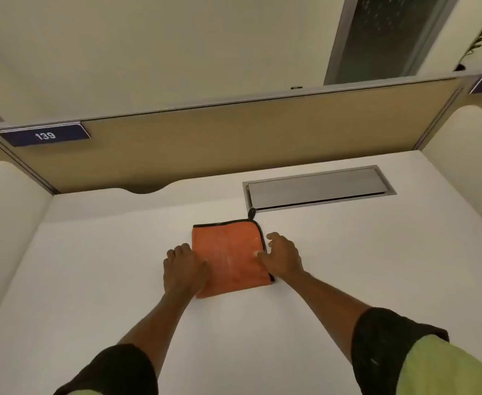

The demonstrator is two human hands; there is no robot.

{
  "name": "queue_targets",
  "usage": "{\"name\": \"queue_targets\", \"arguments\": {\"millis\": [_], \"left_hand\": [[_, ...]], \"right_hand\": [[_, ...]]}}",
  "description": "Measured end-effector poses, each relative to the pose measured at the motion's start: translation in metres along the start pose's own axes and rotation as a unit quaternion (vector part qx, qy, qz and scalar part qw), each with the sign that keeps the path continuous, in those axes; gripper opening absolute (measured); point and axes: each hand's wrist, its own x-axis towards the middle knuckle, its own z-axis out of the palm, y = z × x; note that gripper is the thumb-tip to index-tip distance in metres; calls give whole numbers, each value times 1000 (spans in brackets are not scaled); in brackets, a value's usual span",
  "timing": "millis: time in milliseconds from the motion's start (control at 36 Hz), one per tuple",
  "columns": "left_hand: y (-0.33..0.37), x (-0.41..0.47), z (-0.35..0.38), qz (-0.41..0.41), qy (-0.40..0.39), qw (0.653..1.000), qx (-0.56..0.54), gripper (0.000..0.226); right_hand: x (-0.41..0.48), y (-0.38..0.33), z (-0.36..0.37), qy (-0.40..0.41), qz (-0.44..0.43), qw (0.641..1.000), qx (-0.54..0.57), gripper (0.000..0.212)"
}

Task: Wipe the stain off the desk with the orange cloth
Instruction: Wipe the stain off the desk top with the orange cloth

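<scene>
While folded flat, orange cloth (229,258), loop pointing away, hands flanking

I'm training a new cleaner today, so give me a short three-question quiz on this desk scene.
1. True or false: the orange cloth lies folded flat on the white desk.
2. Which hand rests on the cloth's dark-trimmed edge?
A. left hand
B. right hand
C. neither
3. Fill in: the blue sign on the partition reads ___.

Key
1. True.
2. B. The right hand's fingers touch the trimmed edge, while the left hand lies on the opposite, untrimmed side.
3. 139.
</scene>
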Motion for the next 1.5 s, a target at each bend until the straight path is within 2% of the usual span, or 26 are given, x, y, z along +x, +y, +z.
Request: {"name": "queue_targets", "arguments": {"millis": [111,194,278,389,556,667,722,806,889,972,1056,1194,1250,1333,1389,1500], "left_hand": [[5,9,2,-81,-16,984,-159,47],[10,15,-2,-171,-26,945,-277,45],[10,18,-6,-228,-68,906,-350,44],[7,18,-8,-242,-100,870,-417,41],[3,2,-16,-228,-132,820,-507,15],[13,-17,-15,-201,-141,803,-543,20],[21,-28,-12,-178,-143,804,-549,24],[36,-47,-5,-147,-148,816,-540,16],[51,-67,2,-122,-159,818,-540,17],[71,-87,8,-103,-175,817,-540,20],[98,-110,16,-89,-183,820,-535,20],[147,-152,29,-65,-158,842,-511,19],[167,-164,33,-61,-146,847,-508,19],[199,-178,36,-58,-143,833,-531,13],[220,-185,38,-62,-136,822,-549,18],[256,-195,42,-63,-118,804,-579,16]], "right_hand": [[8,-14,6,20,29,999,30,68],[14,-18,11,23,63,997,50,67],[18,-20,12,-11,107,989,104,52],[16,-19,7,-53,125,973,185,30],[-6,4,-21,-88,118,942,303,25],[-26,31,-43,-74,128,925,350,23],[-37,48,-54,-58,132,920,364,24],[-55,81,-71,-51,133,911,387,19],[-70,119,-89,-48,123,902,410,17],[-87,155,-107,-68,106,901,414,27],[-104,186,-125,-73,81,909,403,28],[-129,233,-156,-38,69,916,393,29],[-138,250,-169,-39,63,909,411,20],[-147,269,-188,-12,64,898,435,24],[-149,280,-201,20,64,897,438,30],[-156,297,-227,71,17,907,415,30]]}}
